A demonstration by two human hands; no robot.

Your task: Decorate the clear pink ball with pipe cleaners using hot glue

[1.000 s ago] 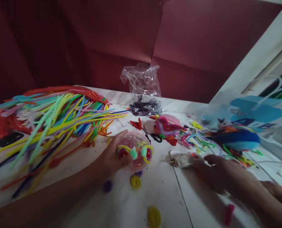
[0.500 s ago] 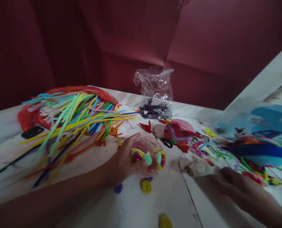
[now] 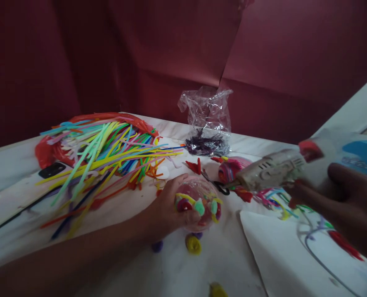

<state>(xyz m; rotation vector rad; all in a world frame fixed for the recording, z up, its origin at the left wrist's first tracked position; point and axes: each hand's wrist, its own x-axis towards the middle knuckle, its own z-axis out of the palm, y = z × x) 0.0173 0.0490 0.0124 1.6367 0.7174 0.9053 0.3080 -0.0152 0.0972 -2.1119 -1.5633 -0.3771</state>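
Observation:
My left hand is wrapped round a clear pink ball, which bears yellow, red and mint-green fuzzy pieces on its front. In my right hand is a whitish glue gun, its nozzle pointing left, to the right of the ball and a little higher. Part of a striped pink ball shows behind the nozzle, beside black-handled scissors. Yellow and purple fuzzy coils lie just in front of the held ball.
Many coloured pipe cleaners spread over the left side with red plastic and a phone. A clear bag with dark purple strands stands at the back. On the right are a white sheet, a grey cord and coloured scraps.
My right hand has lifted the glue gun up from the right side, and it is now plainly visible. The left hand still holds the ball. The view has shifted slightly.

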